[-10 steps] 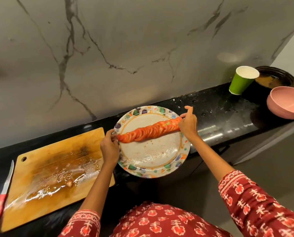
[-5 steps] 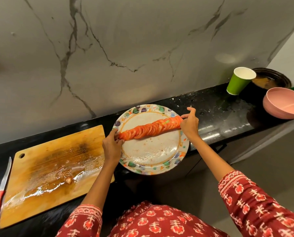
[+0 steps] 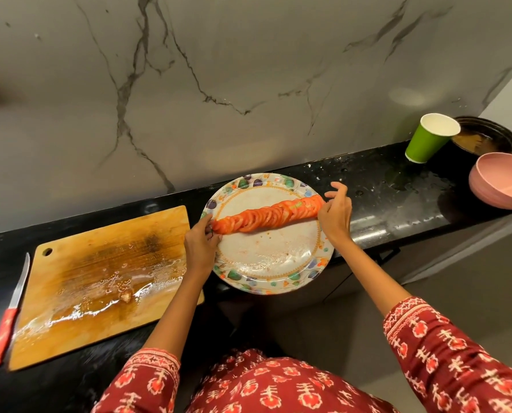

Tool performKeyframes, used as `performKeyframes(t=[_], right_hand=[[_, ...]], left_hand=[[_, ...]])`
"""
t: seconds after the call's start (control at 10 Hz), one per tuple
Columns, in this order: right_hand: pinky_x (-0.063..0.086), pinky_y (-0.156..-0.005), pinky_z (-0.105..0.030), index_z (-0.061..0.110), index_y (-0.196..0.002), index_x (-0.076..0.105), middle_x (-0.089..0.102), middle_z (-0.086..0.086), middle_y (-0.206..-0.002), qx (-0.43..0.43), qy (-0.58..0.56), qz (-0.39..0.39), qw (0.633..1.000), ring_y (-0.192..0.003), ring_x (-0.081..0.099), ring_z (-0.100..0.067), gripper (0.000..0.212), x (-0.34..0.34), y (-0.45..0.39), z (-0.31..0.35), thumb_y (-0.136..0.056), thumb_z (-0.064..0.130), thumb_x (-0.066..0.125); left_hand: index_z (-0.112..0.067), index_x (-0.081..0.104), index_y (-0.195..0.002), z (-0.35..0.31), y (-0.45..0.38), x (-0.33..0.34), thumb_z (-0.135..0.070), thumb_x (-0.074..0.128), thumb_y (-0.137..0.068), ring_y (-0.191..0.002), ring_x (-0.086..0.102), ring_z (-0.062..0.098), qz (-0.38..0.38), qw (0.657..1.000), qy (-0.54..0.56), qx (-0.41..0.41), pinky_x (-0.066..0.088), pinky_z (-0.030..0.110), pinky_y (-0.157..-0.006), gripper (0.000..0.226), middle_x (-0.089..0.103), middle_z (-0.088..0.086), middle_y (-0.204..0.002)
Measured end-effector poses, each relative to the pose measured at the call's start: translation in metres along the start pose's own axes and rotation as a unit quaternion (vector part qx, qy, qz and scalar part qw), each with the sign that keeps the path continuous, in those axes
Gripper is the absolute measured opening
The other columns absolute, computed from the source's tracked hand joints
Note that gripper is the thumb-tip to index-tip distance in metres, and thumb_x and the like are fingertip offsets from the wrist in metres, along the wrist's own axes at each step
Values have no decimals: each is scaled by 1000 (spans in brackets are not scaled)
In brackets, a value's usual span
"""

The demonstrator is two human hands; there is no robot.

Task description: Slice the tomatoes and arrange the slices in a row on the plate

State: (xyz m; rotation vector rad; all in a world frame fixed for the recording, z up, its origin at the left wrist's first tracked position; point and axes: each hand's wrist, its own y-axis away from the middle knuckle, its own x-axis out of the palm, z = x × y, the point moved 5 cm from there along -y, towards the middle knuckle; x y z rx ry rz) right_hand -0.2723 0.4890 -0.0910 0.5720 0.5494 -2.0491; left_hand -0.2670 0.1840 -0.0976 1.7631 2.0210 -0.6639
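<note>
A row of overlapping tomato slices [image 3: 266,217] lies slantwise across the flowered plate [image 3: 266,286] on the black counter. My left hand [image 3: 199,245] is at the row's left end, its fingertips pinching the last slice. At the right end my right hand [image 3: 336,216] pinches the row with thumb and curled fingers, the index finger arched above. The lower half of the plate holds only juice smears.
A wet wooden cutting board [image 3: 99,278] with a small tomato scrap lies left of the plate. A red-handled knife [image 3: 7,317] rests beyond its left edge. At far right stand a green paper cup [image 3: 427,138], a pink bowl [image 3: 502,183] and a dark dish [image 3: 487,135]. A marble wall rises behind.
Both hands stay at the two ends of the row. My right index finger has curled down from pointing up. The row has hardly moved.
</note>
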Motion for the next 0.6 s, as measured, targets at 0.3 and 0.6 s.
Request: performKeyframes(t=[0.3, 0.6], right_hand=[[35, -79, -31, 4, -123, 48, 57, -16, -110, -69, 31, -6, 997, -103, 48, -30, 39, 6, 12, 20, -85, 5, 37], [39, -88, -40, 3, -122, 51, 55, -16, -116, -143, 132, 24, 981, -108, 49, -31, 45, 24, 23, 48, -80, 15, 41]], left_hand=[[-1, 55, -124, 1, 13, -6, -6, 64, -84, -105, 60, 29, -21, 997, -46, 56, 54, 45, -84, 41, 62, 18, -117], [-5, 52, -127, -3, 16, -15, -9, 58, -88, -116, 52, 28, -2, 995, -70, 73, 41, 32, -93, 39, 58, 13, -124]])
